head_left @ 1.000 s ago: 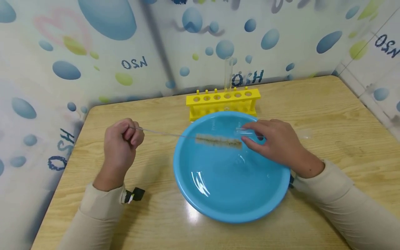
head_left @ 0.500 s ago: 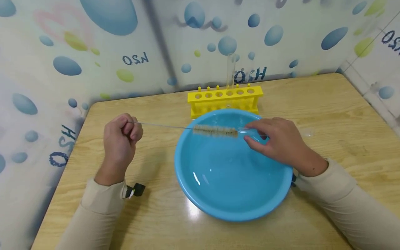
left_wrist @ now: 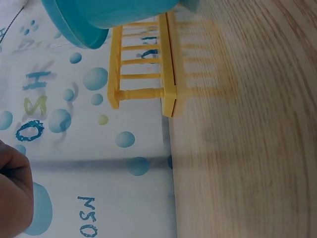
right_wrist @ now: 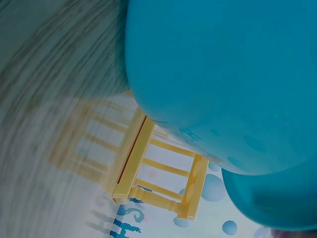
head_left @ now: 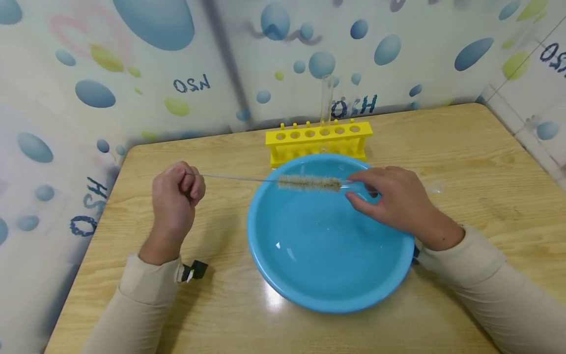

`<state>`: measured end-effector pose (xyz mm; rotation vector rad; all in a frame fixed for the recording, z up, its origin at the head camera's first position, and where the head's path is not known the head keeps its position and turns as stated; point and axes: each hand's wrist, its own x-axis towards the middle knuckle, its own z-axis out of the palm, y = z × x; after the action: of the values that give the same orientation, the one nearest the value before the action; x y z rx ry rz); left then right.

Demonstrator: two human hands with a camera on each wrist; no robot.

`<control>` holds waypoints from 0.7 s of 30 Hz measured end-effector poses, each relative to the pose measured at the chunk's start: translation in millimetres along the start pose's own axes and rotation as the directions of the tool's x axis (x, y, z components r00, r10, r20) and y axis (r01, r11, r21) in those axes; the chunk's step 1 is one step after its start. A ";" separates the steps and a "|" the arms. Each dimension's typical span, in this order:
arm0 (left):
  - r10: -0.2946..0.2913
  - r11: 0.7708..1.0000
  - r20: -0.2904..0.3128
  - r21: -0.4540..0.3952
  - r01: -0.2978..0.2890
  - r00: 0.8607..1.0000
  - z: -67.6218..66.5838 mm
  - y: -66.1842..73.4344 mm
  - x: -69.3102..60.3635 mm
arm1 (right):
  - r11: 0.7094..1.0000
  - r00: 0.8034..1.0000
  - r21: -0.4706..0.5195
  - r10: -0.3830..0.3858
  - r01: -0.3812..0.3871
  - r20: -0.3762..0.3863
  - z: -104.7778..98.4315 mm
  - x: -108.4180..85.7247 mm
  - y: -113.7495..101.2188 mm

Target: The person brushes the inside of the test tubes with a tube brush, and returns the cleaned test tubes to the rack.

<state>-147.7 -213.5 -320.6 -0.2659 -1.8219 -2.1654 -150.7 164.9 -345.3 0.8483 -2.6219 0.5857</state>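
In the head view the left hand (head_left: 177,201) pinches the thin wire handle (head_left: 234,177) of a bristle brush (head_left: 308,183). The brush lies level above the blue basin (head_left: 258,265), its bristle tip at the mouth of a clear glass tube (head_left: 349,185). The right hand (head_left: 395,201) grips that tube between thumb and fingers; its far end shows beyond the hand, to the right. Liquid glints in the basin. In the left wrist view, part of the left hand (left_wrist: 14,191) shows at the left edge. Whether bristles have entered the tube I cannot tell.
Behind the basin stands a yellow test tube rack (head_left: 318,136) holding one upright glass tube (head_left: 326,103). The wooden table (head_left: 221,314) meets a patterned wall (head_left: 146,73) at the back. In the right wrist view the basin (right_wrist: 223,74) blocks much of the scene.
The brush has risen and lined up with the tube's mouth, then shifted slightly right with the left hand. The right hand keeps its grip on the tube.
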 end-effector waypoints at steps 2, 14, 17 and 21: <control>0.022 1.000 -0.004 0.020 -0.022 1.000 0.2 -1.5 -1.7 | 1.000 1.000 0.003 0.005 -0.005 0.009 0.5 -0.4 -0.2; 0.208 0.965 0.053 0.152 -0.213 0.977 1.5 -11.6 -8.5 | 1.000 1.000 0.010 0.010 -0.010 0.010 0.8 -0.5 -0.6; 0.267 0.940 0.126 0.183 -0.287 0.956 3.4 -14.2 -8.7 | 1.000 1.000 0.003 0.003 -0.003 -0.002 0.6 -0.1 -0.2; 0.324 0.904 0.202 0.222 -0.366 0.924 4.4 -16.7 -9.4 | 1.000 1.000 0.004 0.002 -0.002 0.003 0.8 0.1 0.1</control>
<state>-144.8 -205.6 -338.3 -0.6671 -1.9401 -1.6896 -151.0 164.6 -346.0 0.8485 -2.6259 0.5901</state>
